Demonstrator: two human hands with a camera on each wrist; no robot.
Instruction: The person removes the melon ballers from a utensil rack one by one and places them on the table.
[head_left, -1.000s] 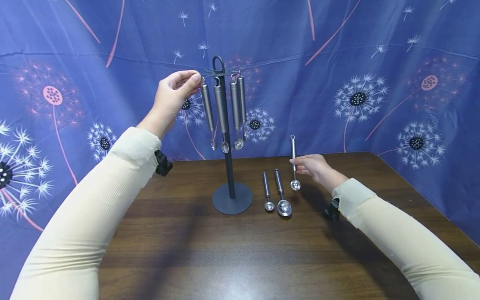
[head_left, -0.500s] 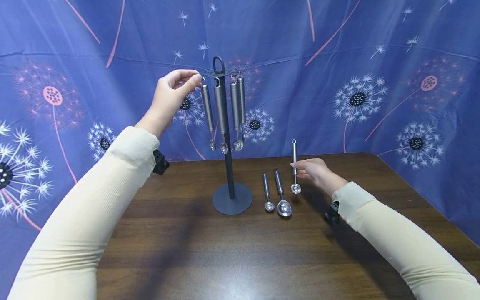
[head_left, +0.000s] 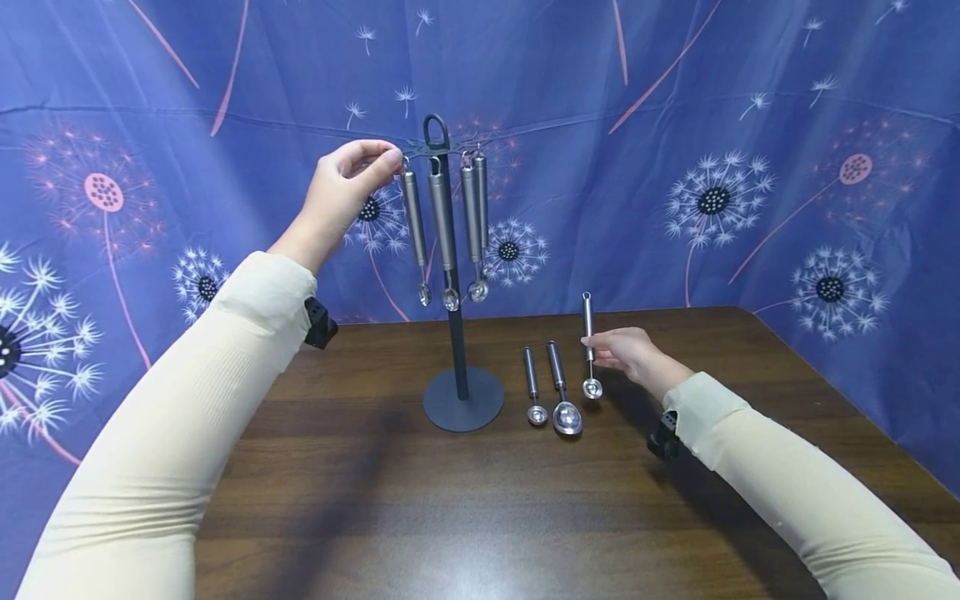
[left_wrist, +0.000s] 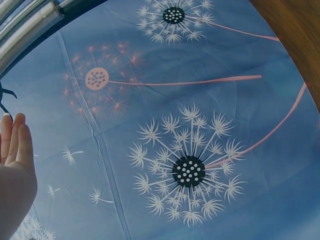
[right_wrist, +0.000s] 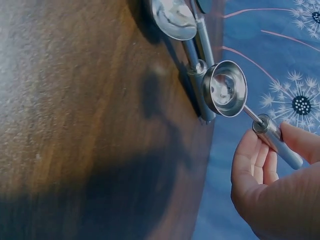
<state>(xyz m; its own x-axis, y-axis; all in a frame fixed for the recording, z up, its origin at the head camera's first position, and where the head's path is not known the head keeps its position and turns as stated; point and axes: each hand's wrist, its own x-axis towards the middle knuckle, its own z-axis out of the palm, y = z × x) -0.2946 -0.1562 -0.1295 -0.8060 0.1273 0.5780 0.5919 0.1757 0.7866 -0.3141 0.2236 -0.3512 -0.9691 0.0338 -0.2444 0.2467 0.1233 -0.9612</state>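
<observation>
My left hand [head_left: 341, 193] is raised at the left of a dark metal utensil rack [head_left: 459, 350], thumb and fingers pinching the end of one of its hook arms. Just beside those fingertips hangs a steel-handled utensil [head_left: 414, 212]; several such utensils with small rounded ends hang around the pole. In the left wrist view only part of the left hand [left_wrist: 17, 170] shows, at the edge. My right hand [head_left: 628, 354] pinches the handle of a small steel melon baller [head_left: 592, 388], upright with its bowl down, low over the table. The right wrist view shows its round, hollow bowl [right_wrist: 225, 89].
To the left of the right hand, a small steel scoop [head_left: 536, 414] and a larger ice cream scoop [head_left: 567, 418] lie side by side on the wooden table [head_left: 360, 500]. The rack's round base [head_left: 463, 412] stands left of them. A blue dandelion-print cloth [head_left: 600, 183] hangs behind.
My right hand has lowered the melon baller toward the table, beside the lying scoops. The left hand keeps its place at the hook arm; the hanging utensils sway very slightly.
</observation>
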